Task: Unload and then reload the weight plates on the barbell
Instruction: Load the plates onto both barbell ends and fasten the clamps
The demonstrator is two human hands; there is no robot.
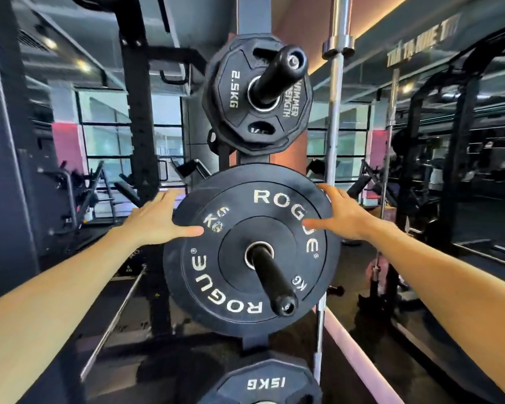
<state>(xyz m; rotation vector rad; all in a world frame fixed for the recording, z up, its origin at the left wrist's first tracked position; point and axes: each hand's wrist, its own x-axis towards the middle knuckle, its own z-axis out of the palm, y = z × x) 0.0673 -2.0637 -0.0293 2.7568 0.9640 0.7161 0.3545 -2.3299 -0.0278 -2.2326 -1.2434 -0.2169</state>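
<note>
Dim gym interior, daylight behind, wide-angle warp

Daylight comes through the windows at the back; ceiling spotlights and a warm light strip glow above. The Rogue plate is fairly sharp, with dull sheen on its face. The edges are motion-smeared and bent; the upright barbell bows.

"ROGUE" plate, "2.5KG" plate

Black round ROGUE 5 KG plate hangs upright on a storage peg.
</note>
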